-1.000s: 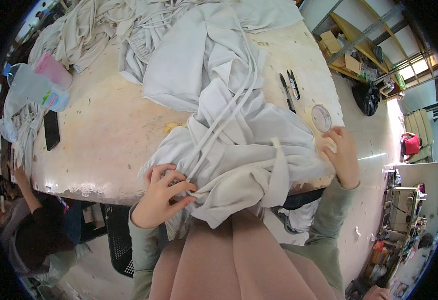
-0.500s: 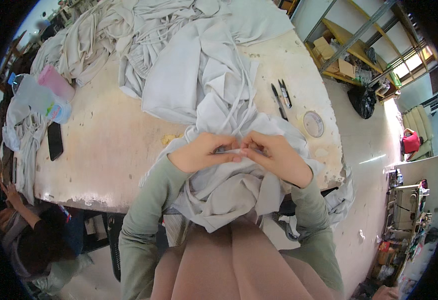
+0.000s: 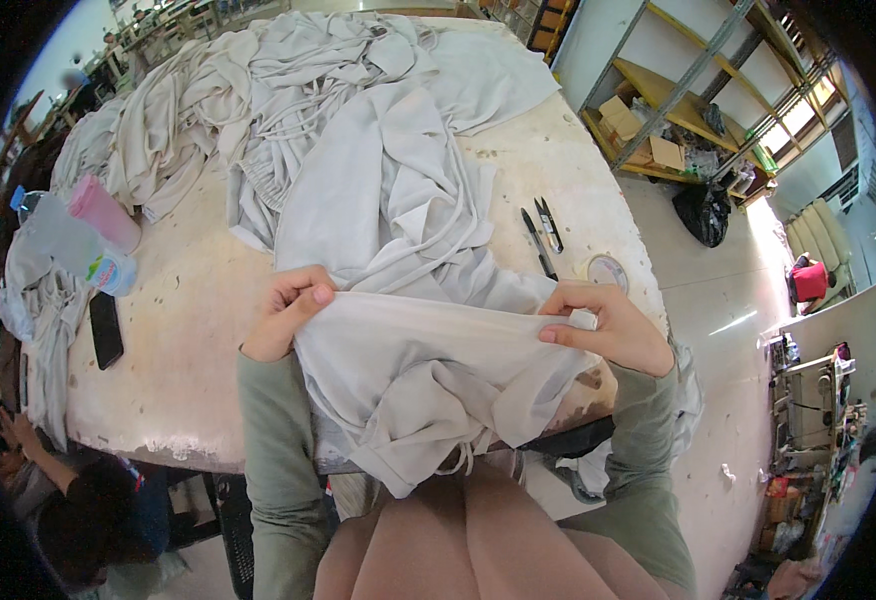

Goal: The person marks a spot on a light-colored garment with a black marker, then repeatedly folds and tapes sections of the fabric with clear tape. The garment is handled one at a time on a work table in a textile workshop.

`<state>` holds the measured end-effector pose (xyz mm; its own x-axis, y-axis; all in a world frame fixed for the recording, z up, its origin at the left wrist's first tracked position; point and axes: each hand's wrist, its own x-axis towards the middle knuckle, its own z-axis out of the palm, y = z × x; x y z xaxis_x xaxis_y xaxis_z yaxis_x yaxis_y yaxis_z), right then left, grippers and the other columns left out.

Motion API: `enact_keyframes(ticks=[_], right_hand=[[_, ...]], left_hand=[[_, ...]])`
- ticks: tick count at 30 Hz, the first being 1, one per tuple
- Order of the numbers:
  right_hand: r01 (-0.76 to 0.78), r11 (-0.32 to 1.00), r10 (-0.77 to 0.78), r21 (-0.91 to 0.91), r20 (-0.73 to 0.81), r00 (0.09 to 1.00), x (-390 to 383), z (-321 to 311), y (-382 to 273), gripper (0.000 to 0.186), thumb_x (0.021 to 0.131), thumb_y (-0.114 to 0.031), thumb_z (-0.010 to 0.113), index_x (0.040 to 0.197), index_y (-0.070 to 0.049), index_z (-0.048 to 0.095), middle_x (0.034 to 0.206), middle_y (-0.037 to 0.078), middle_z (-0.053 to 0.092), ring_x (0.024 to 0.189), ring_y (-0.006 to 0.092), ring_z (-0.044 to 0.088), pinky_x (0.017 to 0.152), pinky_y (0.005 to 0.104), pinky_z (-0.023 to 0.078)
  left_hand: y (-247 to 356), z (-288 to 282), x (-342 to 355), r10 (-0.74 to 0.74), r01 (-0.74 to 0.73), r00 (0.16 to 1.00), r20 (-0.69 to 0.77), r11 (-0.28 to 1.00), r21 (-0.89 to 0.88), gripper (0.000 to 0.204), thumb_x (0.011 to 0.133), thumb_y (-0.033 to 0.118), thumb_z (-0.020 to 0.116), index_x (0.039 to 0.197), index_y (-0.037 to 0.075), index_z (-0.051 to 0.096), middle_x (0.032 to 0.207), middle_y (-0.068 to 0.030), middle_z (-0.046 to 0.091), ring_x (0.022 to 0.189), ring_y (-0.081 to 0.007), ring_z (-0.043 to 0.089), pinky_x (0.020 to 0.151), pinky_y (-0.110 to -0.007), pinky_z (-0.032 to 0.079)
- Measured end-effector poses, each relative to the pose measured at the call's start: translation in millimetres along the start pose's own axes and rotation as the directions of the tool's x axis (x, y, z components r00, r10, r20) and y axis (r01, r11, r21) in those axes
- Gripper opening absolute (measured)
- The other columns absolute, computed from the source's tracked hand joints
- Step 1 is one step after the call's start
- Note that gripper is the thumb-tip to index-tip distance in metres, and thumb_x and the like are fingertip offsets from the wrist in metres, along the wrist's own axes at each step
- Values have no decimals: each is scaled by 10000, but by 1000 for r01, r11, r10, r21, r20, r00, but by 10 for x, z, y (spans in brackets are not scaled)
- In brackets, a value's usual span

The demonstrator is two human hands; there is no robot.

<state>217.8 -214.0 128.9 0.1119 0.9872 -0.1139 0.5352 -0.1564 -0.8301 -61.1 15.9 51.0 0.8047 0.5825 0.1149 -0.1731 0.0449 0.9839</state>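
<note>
A pale grey-white garment (image 3: 438, 335) is stretched edge-up between my two hands over the near table edge, its lower folds bunched above my lap. My left hand (image 3: 286, 308) pinches one end of its top edge between thumb and fingers. At the other end, my right hand (image 3: 603, 325) grips the same edge, with a small white tag or fold (image 3: 583, 319) showing by its fingers. Just beyond lies another pale garment (image 3: 388, 190) with long cords, running back into a heap of similar cloth (image 3: 198, 95).
On the table (image 3: 178, 370) at right lie a black pen (image 3: 538, 245), small thread snips (image 3: 550, 225) and a tape roll (image 3: 606, 272). At left are a phone (image 3: 106, 330), a clear bottle (image 3: 68, 235) and a pink cup (image 3: 105, 213). A co-worker's arm (image 3: 43, 455) shows lower left.
My hands were together at the middle, pinching the cloth. They have moved apart to left and right, pulling the garment's edge out straight. The view has shifted slightly.
</note>
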Motion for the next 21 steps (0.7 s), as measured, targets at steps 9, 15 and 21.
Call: enact_keyframes(ticks=[9, 15, 21], right_hand=[[-16, 1000, 14, -25, -105, 994, 34, -152, 27, 230, 861, -197, 648, 910, 27, 639, 813, 46, 629, 835, 112, 543, 811, 281, 420], [-50, 992, 73, 119, -198, 978, -50, -255, 39, 191, 860, -168, 643, 895, 20, 631, 831, 16, 611, 846, 97, 519, 809, 251, 390], [10, 990, 40, 138, -357, 933, -156, -272, -1, 131, 850, -122, 649, 883, 4, 632, 832, 4, 595, 840, 92, 507, 797, 237, 380]], left_hand=[[-23, -247, -2, 121, -134, 962, -246, 990, -34, 262, 865, 254, 616, 719, 56, 527, 671, 46, 485, 648, -40, 415, 616, -202, 306], [-33, -311, -38, 143, -149, 955, -261, 989, -4, 274, 841, 257, 647, 726, 21, 573, 672, 19, 523, 643, -66, 438, 609, -230, 330], [-23, -393, -49, 209, -188, 966, -150, 972, 142, 305, 782, 270, 716, 775, -32, 676, 715, -23, 584, 672, -103, 472, 640, -252, 341]])
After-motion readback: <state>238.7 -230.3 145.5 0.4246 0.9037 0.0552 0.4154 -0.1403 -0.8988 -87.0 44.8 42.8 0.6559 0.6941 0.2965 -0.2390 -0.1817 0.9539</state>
